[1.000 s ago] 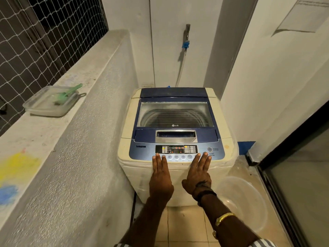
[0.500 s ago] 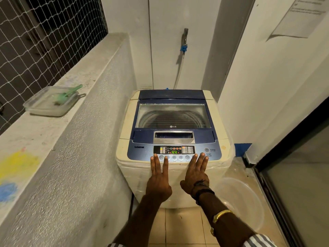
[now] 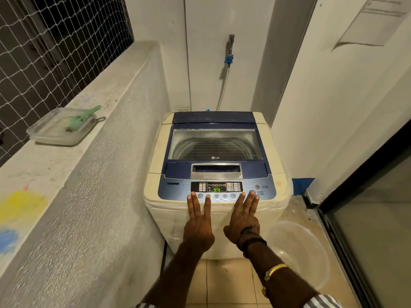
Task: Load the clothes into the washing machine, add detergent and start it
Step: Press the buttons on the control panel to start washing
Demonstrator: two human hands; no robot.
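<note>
The washing machine (image 3: 213,218) stood against the back wall with its lid (image 3: 214,143) closed, and its display (image 3: 217,189) showed a green 44. Both hands lay flat at the machine's front edge, fingers straight and holding nothing. The left hand (image 3: 198,227) reached the left buttons, and the right hand (image 3: 243,218) reached the start button (image 3: 252,192). A clear basin (image 3: 298,252) sat on the floor right of the machine. Left of the machine, a clear box (image 3: 62,127) holding a green scoop (image 3: 82,118) rested on the ledge (image 3: 93,165).

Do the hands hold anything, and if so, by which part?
Nothing is held: the left hand and right hand lie flat, fingers straight, at the washer panel.
</note>
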